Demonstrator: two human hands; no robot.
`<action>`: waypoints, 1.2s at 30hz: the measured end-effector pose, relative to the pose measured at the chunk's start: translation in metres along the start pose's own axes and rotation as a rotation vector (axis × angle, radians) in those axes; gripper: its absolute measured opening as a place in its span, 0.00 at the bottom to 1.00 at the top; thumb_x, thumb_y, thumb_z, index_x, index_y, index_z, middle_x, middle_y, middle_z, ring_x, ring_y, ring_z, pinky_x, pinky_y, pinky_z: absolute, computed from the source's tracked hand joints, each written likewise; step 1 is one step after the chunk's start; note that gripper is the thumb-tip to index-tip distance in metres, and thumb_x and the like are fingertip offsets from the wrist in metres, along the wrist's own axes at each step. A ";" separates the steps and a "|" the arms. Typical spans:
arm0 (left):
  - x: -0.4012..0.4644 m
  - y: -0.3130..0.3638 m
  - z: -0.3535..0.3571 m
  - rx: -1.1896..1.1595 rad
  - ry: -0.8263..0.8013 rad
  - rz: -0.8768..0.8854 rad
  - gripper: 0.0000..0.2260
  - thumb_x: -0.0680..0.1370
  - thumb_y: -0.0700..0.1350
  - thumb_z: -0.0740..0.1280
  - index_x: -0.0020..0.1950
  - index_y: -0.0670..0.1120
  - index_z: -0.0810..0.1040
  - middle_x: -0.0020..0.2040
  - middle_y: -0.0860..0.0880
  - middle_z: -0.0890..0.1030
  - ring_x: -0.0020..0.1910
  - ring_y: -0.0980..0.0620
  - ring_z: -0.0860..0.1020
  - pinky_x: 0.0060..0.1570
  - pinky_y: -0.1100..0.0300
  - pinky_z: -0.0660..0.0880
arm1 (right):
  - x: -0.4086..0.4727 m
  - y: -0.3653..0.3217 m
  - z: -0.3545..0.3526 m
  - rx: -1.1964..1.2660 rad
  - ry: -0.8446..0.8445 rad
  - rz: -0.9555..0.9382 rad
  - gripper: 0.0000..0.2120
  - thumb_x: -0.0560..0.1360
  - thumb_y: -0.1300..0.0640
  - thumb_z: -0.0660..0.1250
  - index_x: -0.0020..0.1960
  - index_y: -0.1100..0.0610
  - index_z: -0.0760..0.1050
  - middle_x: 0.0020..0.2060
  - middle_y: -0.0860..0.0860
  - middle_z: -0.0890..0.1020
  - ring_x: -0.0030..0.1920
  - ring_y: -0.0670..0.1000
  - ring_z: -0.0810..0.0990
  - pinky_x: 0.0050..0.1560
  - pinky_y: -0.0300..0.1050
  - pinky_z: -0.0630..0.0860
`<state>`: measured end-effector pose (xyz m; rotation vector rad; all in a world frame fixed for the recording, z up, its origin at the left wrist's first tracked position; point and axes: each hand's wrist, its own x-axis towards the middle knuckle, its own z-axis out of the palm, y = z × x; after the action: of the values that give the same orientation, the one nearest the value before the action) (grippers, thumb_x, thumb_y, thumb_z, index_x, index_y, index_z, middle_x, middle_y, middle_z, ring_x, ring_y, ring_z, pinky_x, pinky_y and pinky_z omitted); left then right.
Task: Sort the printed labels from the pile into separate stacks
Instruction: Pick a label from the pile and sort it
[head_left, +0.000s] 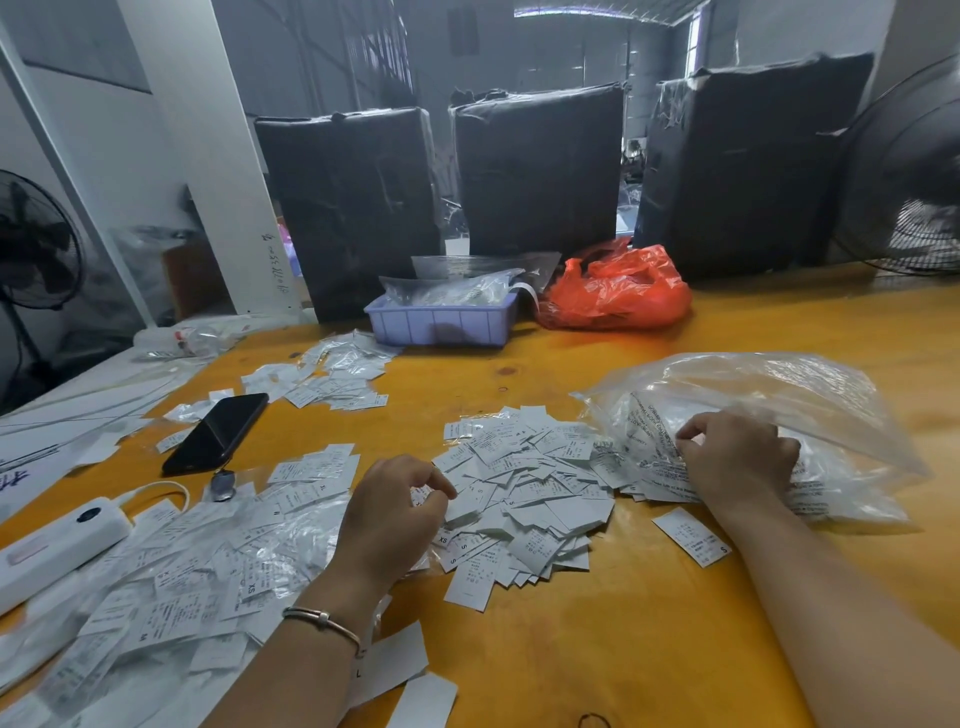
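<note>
Orange-yellow wooden worktable (649, 649) carried a central pile of white printed labels (524, 493), with a second spread of labels in clear film (182, 587) at near left. Left hand (395, 514), fingers curled, pinched labels at the pile's left edge. Right hand (737, 457) gripped a crumpled clear plastic bag (779, 410) just right of the pile. A black smartphone (215, 434) lay far left.

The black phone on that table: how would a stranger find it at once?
Start at the orange table and look to its left half, beyond the person's left hand. There the black phone lies flat and slanted among scattered white labels. It is the only dark, glossy slab there; the power strip nearer the edge is white.
</note>
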<state>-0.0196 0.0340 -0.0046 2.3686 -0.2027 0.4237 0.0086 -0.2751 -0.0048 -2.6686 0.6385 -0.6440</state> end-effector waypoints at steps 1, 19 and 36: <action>0.000 0.000 0.000 -0.005 0.002 0.002 0.13 0.73 0.38 0.66 0.37 0.56 0.79 0.44 0.62 0.78 0.53 0.56 0.74 0.50 0.55 0.72 | -0.001 0.000 0.000 0.026 0.019 -0.004 0.05 0.75 0.55 0.67 0.46 0.49 0.82 0.43 0.53 0.80 0.50 0.59 0.73 0.47 0.48 0.57; -0.008 0.025 0.006 -0.538 -0.321 -0.034 0.19 0.71 0.55 0.73 0.61 0.56 0.78 0.52 0.54 0.84 0.52 0.58 0.82 0.51 0.59 0.78 | -0.059 -0.062 -0.021 1.117 -0.740 -0.237 0.05 0.71 0.67 0.71 0.46 0.60 0.81 0.33 0.54 0.83 0.32 0.49 0.78 0.34 0.39 0.75; -0.002 0.016 0.001 -0.726 -0.224 -0.188 0.20 0.70 0.33 0.75 0.60 0.45 0.78 0.36 0.48 0.83 0.38 0.53 0.83 0.41 0.67 0.77 | -0.043 -0.048 -0.031 0.301 -0.702 -0.664 0.14 0.65 0.60 0.75 0.49 0.49 0.79 0.45 0.43 0.78 0.43 0.41 0.73 0.43 0.38 0.72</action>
<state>-0.0250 0.0213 0.0039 1.6901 -0.1936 -0.0194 -0.0248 -0.2195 0.0252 -2.5246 -0.5054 0.0904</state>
